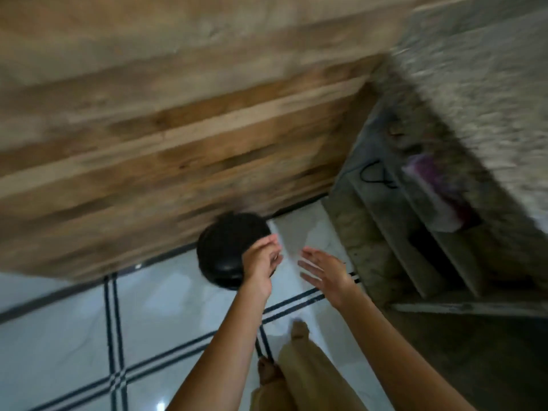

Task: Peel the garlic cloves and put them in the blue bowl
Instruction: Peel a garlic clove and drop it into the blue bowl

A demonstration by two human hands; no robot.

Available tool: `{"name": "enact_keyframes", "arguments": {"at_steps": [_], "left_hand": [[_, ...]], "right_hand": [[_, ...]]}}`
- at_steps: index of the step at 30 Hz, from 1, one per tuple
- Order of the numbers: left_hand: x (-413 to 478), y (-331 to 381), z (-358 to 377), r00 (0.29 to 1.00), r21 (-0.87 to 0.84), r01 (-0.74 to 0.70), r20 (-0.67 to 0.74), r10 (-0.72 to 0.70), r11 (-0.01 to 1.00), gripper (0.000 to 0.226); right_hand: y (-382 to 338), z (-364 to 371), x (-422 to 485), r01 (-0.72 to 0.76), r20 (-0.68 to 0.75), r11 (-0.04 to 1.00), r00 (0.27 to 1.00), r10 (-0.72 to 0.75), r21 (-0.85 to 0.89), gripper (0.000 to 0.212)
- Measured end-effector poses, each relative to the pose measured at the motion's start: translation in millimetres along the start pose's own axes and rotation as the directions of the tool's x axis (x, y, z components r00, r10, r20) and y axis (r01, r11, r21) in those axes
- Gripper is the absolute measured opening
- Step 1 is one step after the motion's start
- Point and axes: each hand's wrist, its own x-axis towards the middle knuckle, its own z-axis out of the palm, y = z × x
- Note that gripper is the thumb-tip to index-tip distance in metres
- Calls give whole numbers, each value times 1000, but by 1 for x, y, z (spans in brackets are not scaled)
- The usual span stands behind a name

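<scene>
standing on pale tiled floor (74, 336) beside wooden planks (178, 129), reaching toward black round object (225, 247); left hand (261, 262) fingers curling, blurred; right hand (323, 271) fingers spreading straight; garlic, blue bowl out of view.

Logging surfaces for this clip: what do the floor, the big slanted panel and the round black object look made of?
Floor: glossy white tile, likely ceramic, with dark line borders and light glare. Panel: unpainted wood, with visible grain streaks and plank seams. Round black object: smooth and slightly shiny, perhaps plastic or metal; motion blur leaves it open.
</scene>
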Motion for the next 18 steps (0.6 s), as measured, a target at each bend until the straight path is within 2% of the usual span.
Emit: {"name": "enact_keyframes", "arguments": {"at_steps": [4, 7, 10, 13, 15, 16, 18], "left_hand": [[-81, -31, 98, 957, 187, 31, 278, -83, 982, 22], [-143, -69, 167, 889, 291, -20, 443, -116, 957, 23], [-203, -124, 233, 805, 408, -134, 576, -142, 903, 22], [-264, -188, 297, 719, 486, -324, 684, -122, 812, 19], [-297, -232, 334, 642, 511, -526, 763, -78, 680, 19], [-308, -254, 352, 573, 498, -658, 818, -54, 564, 21], [-323, -301, 382, 375, 380, -895, 925, -68, 235, 30]], "right_hand": [[-55, -104, -81, 222, -205, 964, 960, -190, 146, 32], [-81, -185, -140, 321, -322, 922, 915, -243, 217, 32], [-85, -273, -189, 429, -428, 869, 853, -300, 246, 28], [-78, -360, -240, 537, -574, 802, 754, -318, 261, 36], [-65, -418, -271, 580, -686, 794, 654, -318, 184, 35], [-58, -445, -284, 599, -738, 793, 585, -336, 114, 32], [-38, -496, -305, 593, -815, 804, 448, -369, -38, 24]]}}
